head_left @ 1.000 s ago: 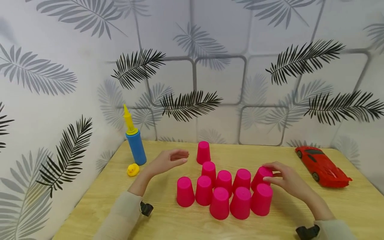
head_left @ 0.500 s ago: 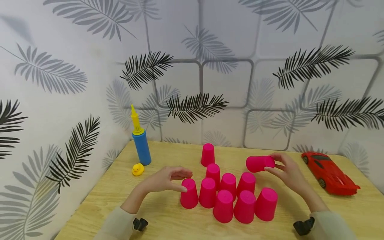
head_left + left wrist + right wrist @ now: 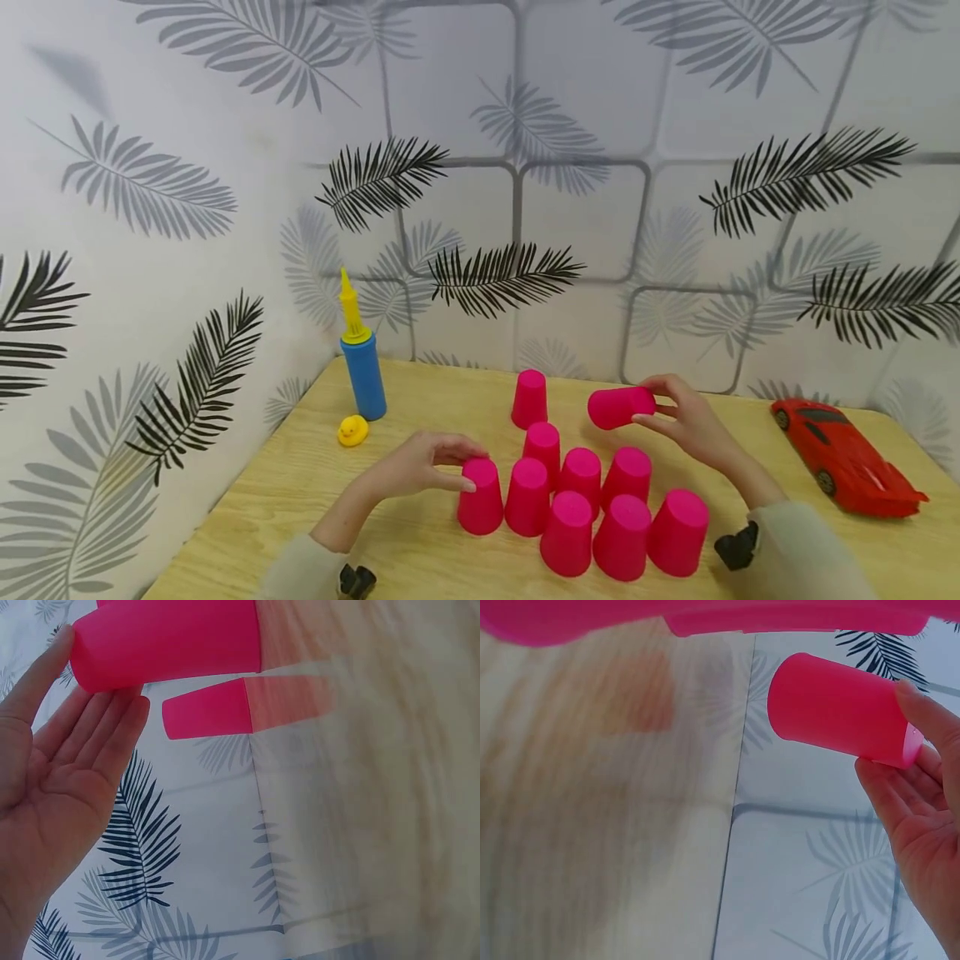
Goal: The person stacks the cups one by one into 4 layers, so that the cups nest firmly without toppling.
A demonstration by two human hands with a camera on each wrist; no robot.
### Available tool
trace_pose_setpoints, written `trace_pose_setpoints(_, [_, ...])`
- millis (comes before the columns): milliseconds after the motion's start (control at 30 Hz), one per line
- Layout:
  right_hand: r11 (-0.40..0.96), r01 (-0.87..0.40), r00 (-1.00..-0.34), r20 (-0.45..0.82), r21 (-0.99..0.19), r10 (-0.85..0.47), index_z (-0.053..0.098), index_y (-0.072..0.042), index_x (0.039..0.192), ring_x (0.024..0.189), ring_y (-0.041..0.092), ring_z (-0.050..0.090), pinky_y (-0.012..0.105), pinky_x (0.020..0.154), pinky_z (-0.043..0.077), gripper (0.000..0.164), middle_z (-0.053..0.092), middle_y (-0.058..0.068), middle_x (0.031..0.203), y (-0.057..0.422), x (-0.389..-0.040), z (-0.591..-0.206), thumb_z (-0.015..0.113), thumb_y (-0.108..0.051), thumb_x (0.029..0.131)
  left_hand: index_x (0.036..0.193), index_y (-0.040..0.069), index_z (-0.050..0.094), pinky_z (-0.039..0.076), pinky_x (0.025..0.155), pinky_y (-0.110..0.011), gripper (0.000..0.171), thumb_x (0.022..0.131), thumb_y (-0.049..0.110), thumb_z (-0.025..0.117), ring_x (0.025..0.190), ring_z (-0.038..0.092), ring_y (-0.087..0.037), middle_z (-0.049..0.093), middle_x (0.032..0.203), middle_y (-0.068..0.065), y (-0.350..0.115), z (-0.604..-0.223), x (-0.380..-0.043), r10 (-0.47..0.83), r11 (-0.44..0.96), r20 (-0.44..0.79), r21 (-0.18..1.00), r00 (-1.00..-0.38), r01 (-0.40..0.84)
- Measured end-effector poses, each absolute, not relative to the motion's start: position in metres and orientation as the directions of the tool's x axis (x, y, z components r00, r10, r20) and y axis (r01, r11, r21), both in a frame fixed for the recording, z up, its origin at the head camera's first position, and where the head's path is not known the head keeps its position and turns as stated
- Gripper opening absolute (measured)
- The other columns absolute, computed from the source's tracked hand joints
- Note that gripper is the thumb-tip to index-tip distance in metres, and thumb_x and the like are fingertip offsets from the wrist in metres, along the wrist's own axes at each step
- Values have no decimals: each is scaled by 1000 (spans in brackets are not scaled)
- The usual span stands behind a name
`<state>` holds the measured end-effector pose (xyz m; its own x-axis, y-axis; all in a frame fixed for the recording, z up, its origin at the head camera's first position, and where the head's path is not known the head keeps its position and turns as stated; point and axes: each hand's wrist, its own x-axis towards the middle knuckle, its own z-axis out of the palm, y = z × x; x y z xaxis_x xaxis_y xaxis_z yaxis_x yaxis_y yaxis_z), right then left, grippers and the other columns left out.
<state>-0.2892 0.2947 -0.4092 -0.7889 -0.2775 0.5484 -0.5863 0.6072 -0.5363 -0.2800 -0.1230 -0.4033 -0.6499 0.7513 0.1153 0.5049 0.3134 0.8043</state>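
Note:
My right hand (image 3: 690, 423) holds a pink cup (image 3: 621, 407) by its narrow closed end, above the table behind the group. This cup lies on its side in the air, its wide end to the left. In the right wrist view, thumb and fingers pinch the held cup (image 3: 840, 711). My left hand (image 3: 420, 468) has thumb and fingers about the top of the leftmost upside-down pink cup (image 3: 481, 502), which stands on the table. The left wrist view shows that cup (image 3: 172, 645) between them. Several more upside-down cups (image 3: 567, 537) stand close together to its right.
One upside-down cup (image 3: 529, 400) stands alone at the back. A blue and yellow hand pump (image 3: 364, 379) and a yellow rubber duck (image 3: 352, 431) are at the back left. At the right lies a red toy car (image 3: 847, 458). A patterned wall (image 3: 480, 200) borders the wooden table (image 3: 300, 500).
My right hand has lifted a cup from the back right of the group, tipped it sideways and carried it left. My left hand has come down to the leftmost cup.

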Motion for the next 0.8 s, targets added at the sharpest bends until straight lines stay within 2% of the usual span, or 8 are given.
trace_pose_setpoints(133, [601, -625, -766, 542, -498, -347, 54, 7, 115, 98, 13, 64, 43, 77, 61, 48, 62, 18, 108, 289, -298, -404, 79, 0, 76, 124, 8, 65, 54, 99, -27, 41, 86, 22, 74, 111, 68, -18, 71, 119, -8, -122, -408, -281, 736, 338, 144, 768, -662, 543])
trace_pose_setpoints(200, [608, -631, -764, 521, -482, -380, 54, 6, 115, 98, 28, 65, 43, 78, 61, 47, 62, 18, 107, 287, -303, -402, 80, -2, 77, 124, 9, 66, 54, 99, -25, 41, 86, 23, 74, 110, 68, -17, 71, 118, -7, -122, -410, -282, 731, 346, 145, 764, -667, 545])
trace_pose_setpoints(267, [613, -629, -770, 489, -477, -410, 54, 5, 115, 99, 37, 64, 45, 79, 60, 46, 62, 17, 107, 284, -309, -400, 79, -4, 78, 124, 10, 66, 54, 98, -25, 40, 86, 22, 74, 110, 68, -17, 71, 118, -7, -123, -411, -283, 727, 350, 141, 766, -672, 540])
trace_pose_setpoints(467, [621, -619, -785, 401, -481, -473, 55, 3, 114, 104, 40, 64, 48, 83, 59, 44, 63, 16, 108, 274, -323, -399, 79, -8, 79, 124, 9, 66, 54, 99, -25, 41, 86, 23, 74, 111, 68, -19, 71, 119, -7, -125, -412, -282, 726, 362, 105, 781, -679, 508])
trace_pose_setpoints(633, [613, -617, -787, 362, -494, -500, 57, 2, 113, 106, 39, 64, 49, 86, 58, 41, 64, 15, 107, 265, -335, -396, 78, -8, 80, 125, 8, 65, 54, 101, -36, 42, 87, 22, 74, 113, 68, -23, 71, 120, -8, -127, -409, -282, 723, 352, 98, 800, -684, 487])
trace_pose_setpoints(800, [616, -633, -774, 344, -469, -532, 57, 3, 112, 105, 40, 65, 52, 86, 58, 40, 64, 16, 106, 259, -344, -396, 79, -8, 80, 126, 6, 65, 54, 100, -37, 43, 86, 21, 74, 114, 68, -24, 70, 121, -10, -126, -409, -281, 723, 335, 103, 812, -683, 478])
